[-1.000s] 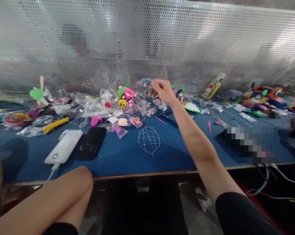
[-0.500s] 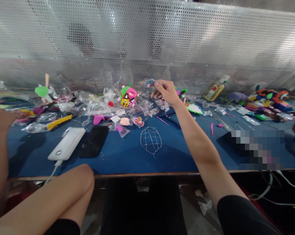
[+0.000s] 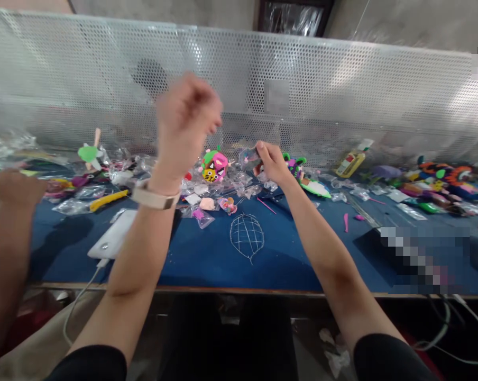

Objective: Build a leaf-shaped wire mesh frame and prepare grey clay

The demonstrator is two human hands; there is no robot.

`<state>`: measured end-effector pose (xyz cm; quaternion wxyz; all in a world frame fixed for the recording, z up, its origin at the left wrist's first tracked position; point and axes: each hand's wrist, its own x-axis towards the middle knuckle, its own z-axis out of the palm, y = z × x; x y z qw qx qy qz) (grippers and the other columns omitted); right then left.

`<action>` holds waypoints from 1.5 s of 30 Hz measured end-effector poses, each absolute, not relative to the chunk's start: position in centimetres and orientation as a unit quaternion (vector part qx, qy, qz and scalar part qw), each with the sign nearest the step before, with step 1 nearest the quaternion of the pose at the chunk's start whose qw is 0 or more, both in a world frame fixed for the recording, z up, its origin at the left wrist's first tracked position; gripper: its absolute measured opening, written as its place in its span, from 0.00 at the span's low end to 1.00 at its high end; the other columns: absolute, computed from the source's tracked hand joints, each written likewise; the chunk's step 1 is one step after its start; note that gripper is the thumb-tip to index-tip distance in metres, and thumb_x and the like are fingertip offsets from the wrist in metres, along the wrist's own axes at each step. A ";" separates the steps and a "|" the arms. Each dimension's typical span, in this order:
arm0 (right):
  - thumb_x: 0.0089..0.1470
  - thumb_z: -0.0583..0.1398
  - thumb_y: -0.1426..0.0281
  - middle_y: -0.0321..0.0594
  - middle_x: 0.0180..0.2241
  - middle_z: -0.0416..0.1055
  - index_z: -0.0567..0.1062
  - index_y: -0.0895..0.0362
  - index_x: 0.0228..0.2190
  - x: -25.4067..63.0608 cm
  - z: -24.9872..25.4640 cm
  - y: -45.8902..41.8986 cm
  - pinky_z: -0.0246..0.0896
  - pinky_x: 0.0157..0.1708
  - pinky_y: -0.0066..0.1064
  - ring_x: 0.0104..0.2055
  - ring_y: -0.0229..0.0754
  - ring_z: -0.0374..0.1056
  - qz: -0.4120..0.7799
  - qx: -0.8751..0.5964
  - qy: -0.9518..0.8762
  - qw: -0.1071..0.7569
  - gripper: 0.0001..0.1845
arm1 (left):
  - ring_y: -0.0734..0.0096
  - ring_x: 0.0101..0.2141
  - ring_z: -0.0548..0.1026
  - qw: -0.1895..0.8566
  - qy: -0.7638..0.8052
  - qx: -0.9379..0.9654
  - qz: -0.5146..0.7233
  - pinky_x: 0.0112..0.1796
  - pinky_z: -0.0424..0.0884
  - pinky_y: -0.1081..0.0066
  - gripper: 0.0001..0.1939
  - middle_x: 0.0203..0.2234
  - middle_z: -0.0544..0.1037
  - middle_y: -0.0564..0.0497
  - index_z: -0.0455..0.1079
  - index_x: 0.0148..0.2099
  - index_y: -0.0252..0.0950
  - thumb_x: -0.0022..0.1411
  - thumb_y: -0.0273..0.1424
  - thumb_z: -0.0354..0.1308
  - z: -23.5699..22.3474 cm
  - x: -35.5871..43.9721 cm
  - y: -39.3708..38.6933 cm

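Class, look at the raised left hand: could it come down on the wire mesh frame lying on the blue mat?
Probably yes. The left hand is raised above the clutter, and the wire mesh frame lies alone on bare blue mat between both forearms, uncovered.

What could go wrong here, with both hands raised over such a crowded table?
1. The right hand pinches a small clear bag above loose packets; it might slip and get lost among them.
2. The left hand is blurred in the air above the pink tiger figure; it could knock it over.
3. A forearm coming down might crush the wire mesh form.
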<state>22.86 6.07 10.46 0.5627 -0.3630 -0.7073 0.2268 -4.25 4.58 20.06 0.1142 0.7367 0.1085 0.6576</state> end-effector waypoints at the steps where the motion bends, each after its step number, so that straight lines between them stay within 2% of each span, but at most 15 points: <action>1: 0.64 0.54 0.31 0.30 0.22 0.62 0.63 0.50 0.27 22.8 10.4 6.1 0.56 0.17 0.29 0.19 0.34 0.66 0.215 -0.368 -0.710 0.560 0.36 | 0.71 0.35 0.79 0.120 0.119 0.762 0.625 0.37 0.76 0.69 0.10 0.38 0.82 0.50 0.78 0.48 0.38 0.73 0.39 0.67 19.3 -2.5 5.3; 3: 0.64 0.53 0.31 0.31 0.23 0.61 0.63 0.51 0.27 22.7 10.3 6.1 0.54 0.16 0.29 0.18 0.33 0.65 0.190 -0.376 -0.716 0.557 0.37 | 0.72 0.32 0.77 0.147 0.152 0.828 0.519 0.34 0.71 0.70 0.08 0.32 0.81 0.51 0.78 0.42 0.38 0.69 0.36 0.69 17.3 0.3 6.7; 5: 0.63 0.53 0.30 0.31 0.23 0.61 0.62 0.51 0.26 22.6 10.2 6.2 0.54 0.16 0.29 0.18 0.33 0.64 0.170 -0.378 -0.720 0.557 0.38 | 0.72 0.32 0.76 0.185 0.176 0.872 0.418 0.35 0.70 0.70 0.07 0.32 0.81 0.51 0.79 0.40 0.37 0.68 0.36 0.68 15.4 1.9 8.1; 7: 0.62 0.54 0.30 0.31 0.23 0.60 0.63 0.51 0.26 22.5 10.0 6.5 0.54 0.16 0.29 0.18 0.33 0.63 0.163 -0.379 -0.716 0.563 0.38 | 0.73 0.28 0.70 0.201 0.185 0.878 0.393 0.33 0.66 0.69 0.09 0.27 0.77 0.53 0.78 0.37 0.37 0.69 0.36 0.66 13.9 2.7 9.1; 12: 0.60 0.57 0.29 0.31 0.23 0.61 0.65 0.51 0.26 22.6 9.1 7.7 0.56 0.15 0.29 0.18 0.32 0.61 0.211 -0.368 -0.688 0.588 0.38 | 0.73 0.27 0.66 0.184 0.192 0.880 0.393 0.32 0.61 0.68 0.10 0.26 0.76 0.53 0.78 0.38 0.37 0.70 0.36 0.64 12.7 2.7 10.6; 18: 0.53 0.71 0.38 0.34 0.32 0.74 0.75 0.50 0.40 23.0 9.1 7.7 0.64 0.19 0.33 0.23 0.36 0.71 0.281 -0.336 -0.711 0.550 0.30 | 0.71 0.27 0.67 0.136 0.224 0.865 0.429 0.34 0.60 0.67 0.09 0.27 0.75 0.53 0.76 0.39 0.37 0.73 0.33 0.59 12.2 2.7 11.5; 22: 0.57 0.69 0.41 0.32 0.27 0.74 0.77 0.49 0.42 23.6 9.1 7.8 0.67 0.23 0.36 0.24 0.41 0.73 0.254 -0.358 -0.736 0.516 0.27 | 0.70 0.29 0.68 0.133 0.238 0.860 0.431 0.35 0.61 0.67 0.09 0.27 0.73 0.53 0.74 0.38 0.37 0.74 0.33 0.58 11.9 2.4 12.0; 25: 0.60 0.66 0.41 0.31 0.23 0.72 0.77 0.49 0.40 24.3 8.9 8.2 0.68 0.25 0.37 0.23 0.41 0.72 0.236 -0.375 -0.751 0.490 0.25 | 0.70 0.29 0.67 0.130 0.254 0.851 0.440 0.34 0.61 0.67 0.10 0.26 0.72 0.54 0.73 0.37 0.37 0.74 0.32 0.58 11.8 2.1 12.3; 29: 0.60 0.66 0.41 0.32 0.24 0.73 0.74 0.50 0.32 25.5 8.5 8.5 0.68 0.26 0.37 0.22 0.41 0.72 0.223 -0.382 -0.755 0.484 0.26 | 0.71 0.26 0.66 0.129 0.264 0.839 0.458 0.33 0.60 0.67 0.11 0.23 0.70 0.55 0.72 0.36 0.37 0.74 0.33 0.59 11.3 1.9 12.8; 34: 0.61 0.66 0.46 0.31 0.23 0.69 0.76 0.50 0.33 26.6 8.5 8.7 0.66 0.26 0.36 0.21 0.40 0.71 0.140 -0.434 -0.706 0.542 0.21 | 0.72 0.26 0.69 0.197 0.240 0.836 0.452 0.30 0.62 0.69 0.09 0.25 0.75 0.53 0.75 0.39 0.38 0.72 0.36 0.61 10.5 2.0 13.6; 39: 0.59 0.66 0.57 0.30 0.21 0.68 0.69 0.50 0.27 26.2 8.6 8.7 0.65 0.31 0.36 0.24 0.39 0.69 -0.012 -0.499 -0.636 0.589 0.16 | 0.73 0.28 0.71 0.233 0.222 0.834 0.448 0.32 0.65 0.69 0.09 0.27 0.78 0.52 0.77 0.38 0.38 0.69 0.38 0.65 10.1 2.0 14.1; 42: 0.57 0.67 0.63 0.30 0.22 0.68 0.65 0.50 0.25 25.5 8.5 8.6 0.65 0.34 0.36 0.26 0.39 0.66 -0.105 -0.502 -0.606 0.608 0.16 | 0.73 0.30 0.75 0.297 0.207 0.829 0.426 0.34 0.69 0.70 0.07 0.30 0.81 0.51 0.79 0.41 0.37 0.65 0.35 0.69 9.6 2.3 14.0; 45: 0.60 0.67 0.62 0.34 0.28 0.71 0.71 0.50 0.29 24.7 8.5 8.3 0.67 0.37 0.38 0.28 0.40 0.67 -0.124 -0.472 -0.622 0.613 0.12 | 0.71 0.34 0.80 0.393 0.200 0.787 0.431 0.38 0.75 0.69 0.10 0.32 0.83 0.50 0.80 0.44 0.37 0.61 0.33 0.70 8.8 3.1 13.8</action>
